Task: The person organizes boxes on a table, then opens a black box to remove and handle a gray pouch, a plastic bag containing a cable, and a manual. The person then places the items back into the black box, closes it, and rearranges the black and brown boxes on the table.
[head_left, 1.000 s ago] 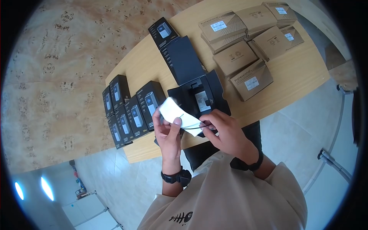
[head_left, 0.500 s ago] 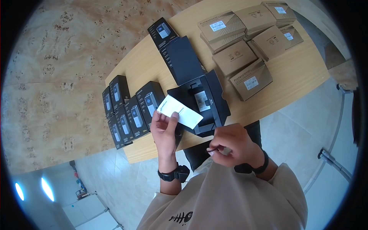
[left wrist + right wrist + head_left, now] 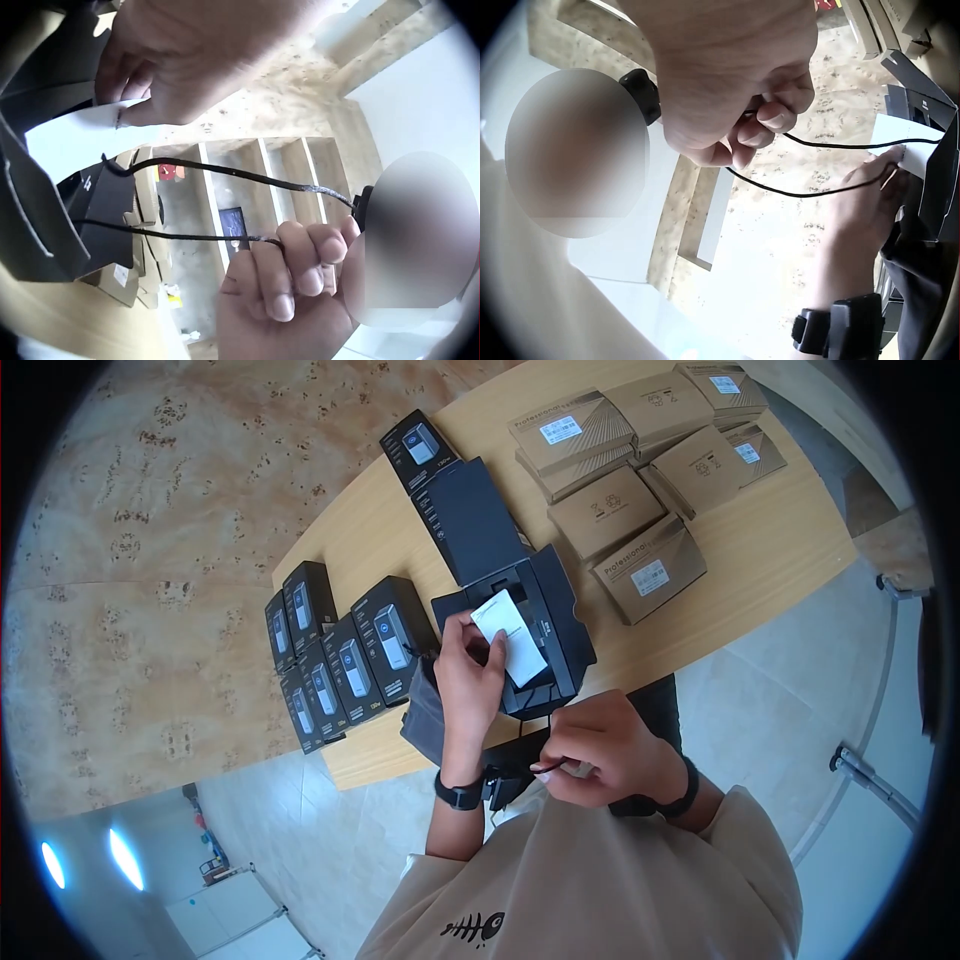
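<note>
My left hand (image 3: 470, 675) pinches a folded white paper (image 3: 518, 645) between thumb and fingers, over the open black box (image 3: 568, 635). The paper lies tilted across the box's inside and hides part of it. Closer to my body, my right hand (image 3: 605, 750) grips a thin black cord (image 3: 791, 195) in curled fingers. Two strands of it stretch from the right hand towards the box and the left hand, plain in both wrist views. A dark grey cloth pouch (image 3: 425, 710) lies below the left hand, partly hidden by it.
Several black printed boxes (image 3: 352, 665) stand left of the open box. Its raised lid (image 3: 475, 525) leans back towards another black box (image 3: 418, 448). Brown cartons (image 3: 650, 570) are stacked on the right of the wooden table (image 3: 740, 600). A black seat (image 3: 655, 710) shows below the table edge.
The left hand has carried the white paper rightwards over the open box, uncovering the grey pouch. The right hand has drawn back from the paper towards my body, holding the cord.
</note>
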Demonstrator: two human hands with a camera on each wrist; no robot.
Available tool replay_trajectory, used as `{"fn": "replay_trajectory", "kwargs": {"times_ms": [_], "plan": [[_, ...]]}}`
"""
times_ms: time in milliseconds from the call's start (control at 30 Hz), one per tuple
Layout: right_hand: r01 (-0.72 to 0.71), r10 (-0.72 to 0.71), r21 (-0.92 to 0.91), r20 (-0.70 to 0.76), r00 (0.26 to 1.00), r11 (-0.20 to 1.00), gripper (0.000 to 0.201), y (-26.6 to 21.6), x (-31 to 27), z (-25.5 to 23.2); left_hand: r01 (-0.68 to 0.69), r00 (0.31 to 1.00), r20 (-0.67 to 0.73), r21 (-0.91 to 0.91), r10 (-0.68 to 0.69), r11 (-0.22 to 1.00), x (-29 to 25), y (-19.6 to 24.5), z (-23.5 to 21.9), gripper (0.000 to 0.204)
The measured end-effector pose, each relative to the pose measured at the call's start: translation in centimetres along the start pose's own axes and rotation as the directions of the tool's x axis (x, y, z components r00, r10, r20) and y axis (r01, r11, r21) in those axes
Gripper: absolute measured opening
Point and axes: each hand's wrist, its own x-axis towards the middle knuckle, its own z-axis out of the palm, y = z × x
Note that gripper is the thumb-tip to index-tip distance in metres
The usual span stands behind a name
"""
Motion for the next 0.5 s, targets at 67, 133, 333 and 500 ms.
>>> {"fn": "replay_trajectory", "kwargs": {"times_ms": [67,133,333,500], "plan": [[-0.004,0.004,-0.005,0.030,1.000,1.000,0.018,-0.2,0.2,-0.3,-0.068,0.997,-0.034,0.129,0.073,0.989,0.2,-0.9,0.6,0.034],[0.001,-0.001,-0.015,0.026,1.000,1.000,0.019,-0.3,0.1,-0.3,-0.130,0.987,-0.053,0.257,0.149,0.958,0.3,-2.0,1.2,0.037],[0.021,-0.022,-0.022,-0.005,1.000,1.000,0.018,-0.1,0.2,0.1,-0.244,0.967,0.008,0.309,0.254,0.919,0.4,-3.7,0.8,0.040],[0.025,-0.025,-0.019,0.001,1.000,1.000,0.019,-0.2,0.2,0.2,-0.241,0.957,-0.036,0.450,0.287,0.860,0.2,-2.4,0.7,0.037]]}}
